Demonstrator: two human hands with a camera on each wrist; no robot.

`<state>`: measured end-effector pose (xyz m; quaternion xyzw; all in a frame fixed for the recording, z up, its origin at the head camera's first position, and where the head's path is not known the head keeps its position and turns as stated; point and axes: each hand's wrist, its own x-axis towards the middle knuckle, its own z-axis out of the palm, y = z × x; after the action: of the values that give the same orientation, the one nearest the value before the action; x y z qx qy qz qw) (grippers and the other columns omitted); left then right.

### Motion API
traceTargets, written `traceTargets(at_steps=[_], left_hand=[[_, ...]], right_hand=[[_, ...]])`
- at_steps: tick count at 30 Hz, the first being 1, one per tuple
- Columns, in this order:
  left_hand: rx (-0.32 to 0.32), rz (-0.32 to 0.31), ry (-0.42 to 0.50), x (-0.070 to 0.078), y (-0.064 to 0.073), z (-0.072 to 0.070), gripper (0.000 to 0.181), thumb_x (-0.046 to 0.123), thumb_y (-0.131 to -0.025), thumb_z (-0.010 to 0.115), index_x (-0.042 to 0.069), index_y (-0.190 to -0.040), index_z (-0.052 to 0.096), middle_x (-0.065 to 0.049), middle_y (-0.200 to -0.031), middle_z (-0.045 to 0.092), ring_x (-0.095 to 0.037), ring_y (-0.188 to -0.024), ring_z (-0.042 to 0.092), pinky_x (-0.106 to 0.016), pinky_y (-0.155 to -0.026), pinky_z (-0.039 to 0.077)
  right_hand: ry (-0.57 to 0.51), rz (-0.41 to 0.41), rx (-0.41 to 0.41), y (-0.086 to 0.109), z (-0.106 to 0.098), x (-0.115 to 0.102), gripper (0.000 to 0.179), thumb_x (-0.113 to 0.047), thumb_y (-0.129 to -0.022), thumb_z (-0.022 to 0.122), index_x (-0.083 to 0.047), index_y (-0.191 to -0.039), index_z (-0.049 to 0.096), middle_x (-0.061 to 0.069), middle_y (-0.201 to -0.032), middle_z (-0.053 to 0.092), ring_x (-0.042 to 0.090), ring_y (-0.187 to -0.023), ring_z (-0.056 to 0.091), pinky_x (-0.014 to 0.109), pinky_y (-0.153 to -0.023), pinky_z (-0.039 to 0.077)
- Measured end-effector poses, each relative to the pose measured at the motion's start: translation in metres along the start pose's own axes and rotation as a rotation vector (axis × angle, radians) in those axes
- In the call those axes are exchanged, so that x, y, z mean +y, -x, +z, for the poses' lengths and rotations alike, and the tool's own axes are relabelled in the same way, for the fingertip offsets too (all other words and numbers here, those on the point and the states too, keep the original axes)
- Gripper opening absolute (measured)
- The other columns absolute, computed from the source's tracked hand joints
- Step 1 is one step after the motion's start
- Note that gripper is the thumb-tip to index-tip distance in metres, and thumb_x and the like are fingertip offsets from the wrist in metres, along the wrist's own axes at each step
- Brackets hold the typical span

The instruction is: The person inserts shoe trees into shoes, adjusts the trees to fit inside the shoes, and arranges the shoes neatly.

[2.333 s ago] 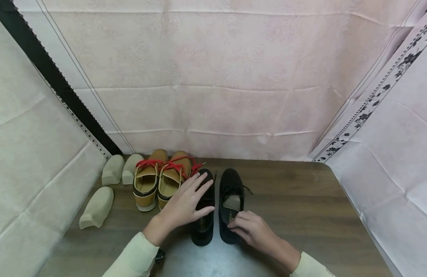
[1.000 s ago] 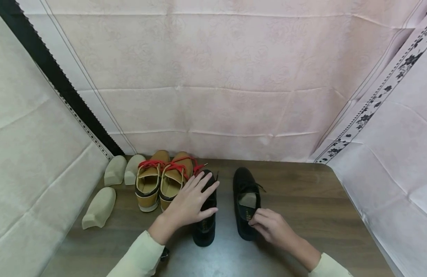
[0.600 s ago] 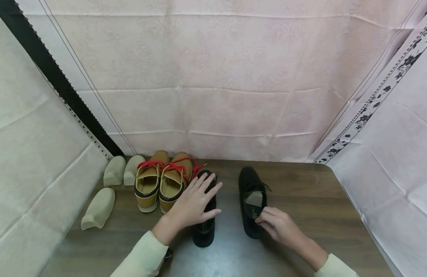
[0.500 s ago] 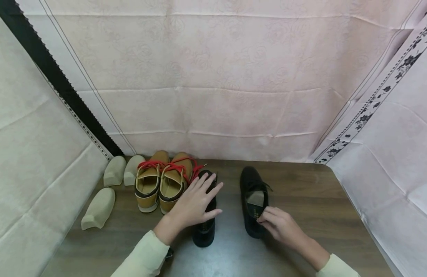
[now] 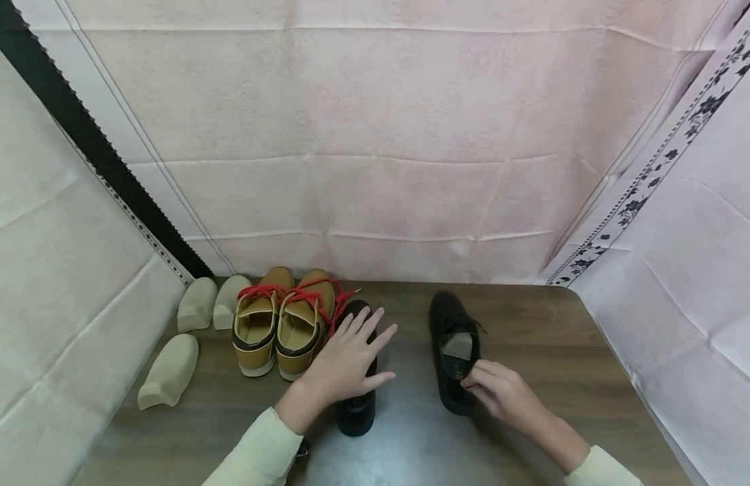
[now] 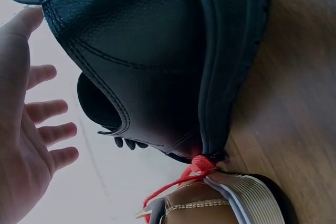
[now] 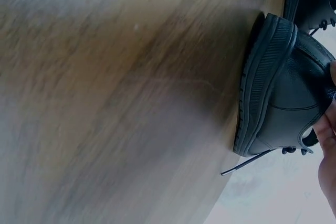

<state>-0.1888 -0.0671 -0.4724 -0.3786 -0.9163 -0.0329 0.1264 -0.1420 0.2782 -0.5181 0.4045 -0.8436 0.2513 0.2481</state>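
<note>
My right hand (image 5: 502, 391) pinches the side of a black lace-up shoe (image 5: 444, 310) at its opening, near the heel. A pale insert (image 5: 458, 345) shows inside it. The right wrist view shows that hand's fingers (image 7: 326, 129) bent over the rim of the black leather shoe (image 7: 283, 87), a loose lace hanging in front. Spread wide, my left hand (image 5: 341, 361) lies over the other black shoe (image 5: 356, 415) and hides its middle in the head view. The left wrist view has this hand (image 6: 23, 124) with straight fingers beside the opening of the black shoe (image 6: 152, 77).
Two tan shoes (image 5: 253, 327) with red laces (image 5: 262, 291) stand left of the near black shoe. Three cream-coloured toe-shaped forms (image 5: 170, 371) lie farther left. Cloth-covered walls (image 5: 375, 169) close in the wooden surface (image 5: 532, 337) at the back and sides.
The right hand has slid its black shoe to the right, away from the other one, and its heel now angles slightly rightward. The left hand stays spread over its shoe, shifted a little right.
</note>
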Motion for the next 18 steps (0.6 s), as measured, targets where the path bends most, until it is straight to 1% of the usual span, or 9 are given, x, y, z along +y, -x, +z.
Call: traceTargets(at_steps=[4, 9, 15, 16, 18], left_hand=[[0.008, -0.004, 0.004, 0.001, 0.000, 0.000, 0.079, 0.068, -0.097, 0.055, 0.022, -0.159, 0.042, -0.016, -0.167, 0.033, -0.038, -0.153, 0.034, -0.057, -0.121, 0.034], [0.006, -0.005, 0.007, 0.002, 0.000, -0.002, 0.078, 0.068, -0.097, 0.055, 0.022, -0.159, 0.043, -0.016, -0.167, 0.032, -0.038, -0.153, 0.034, -0.057, -0.121, 0.033], [0.001, -0.002, -0.012, 0.002, -0.001, -0.001, 0.078, 0.069, -0.097, 0.053, 0.023, -0.159, 0.042, -0.016, -0.167, 0.033, -0.038, -0.152, 0.035, -0.057, -0.120, 0.035], [0.003, -0.001, -0.012, 0.001, -0.002, -0.001, 0.078, 0.069, -0.097, 0.053, 0.023, -0.159, 0.042, -0.016, -0.166, 0.034, -0.038, -0.152, 0.035, -0.056, -0.120, 0.035], [0.007, 0.000, -0.019, 0.002, -0.002, -0.001, 0.078, 0.070, -0.097, 0.052, 0.023, -0.159, 0.043, -0.016, -0.166, 0.035, -0.038, -0.152, 0.036, -0.056, -0.121, 0.034]], right_hand=[[0.005, 0.026, -0.016, 0.003, -0.004, 0.003, 0.021, -0.025, -0.104, 0.062, -0.014, -0.090, 0.073, -0.007, -0.095, 0.069, 0.008, -0.084, 0.067, 0.018, -0.077, 0.055], [0.012, 0.045, -0.015, 0.009, -0.009, 0.007, 0.031, -0.032, -0.108, 0.054, -0.014, -0.090, 0.073, -0.008, -0.096, 0.069, 0.008, -0.083, 0.068, 0.016, -0.076, 0.055], [0.011, 0.030, 0.018, 0.014, -0.014, 0.013, 0.012, -0.017, -0.101, 0.068, -0.013, -0.091, 0.072, -0.005, -0.095, 0.070, 0.010, -0.083, 0.068, 0.016, -0.077, 0.055], [0.012, 0.028, 0.021, 0.014, -0.015, 0.014, 0.010, -0.015, -0.100, 0.070, -0.013, -0.091, 0.072, -0.005, -0.095, 0.070, 0.010, -0.083, 0.068, 0.016, -0.077, 0.055], [0.018, 0.035, 0.025, 0.016, -0.018, 0.015, 0.011, -0.017, -0.101, 0.069, -0.013, -0.090, 0.072, -0.005, -0.094, 0.070, 0.009, -0.083, 0.068, 0.016, -0.077, 0.055]])
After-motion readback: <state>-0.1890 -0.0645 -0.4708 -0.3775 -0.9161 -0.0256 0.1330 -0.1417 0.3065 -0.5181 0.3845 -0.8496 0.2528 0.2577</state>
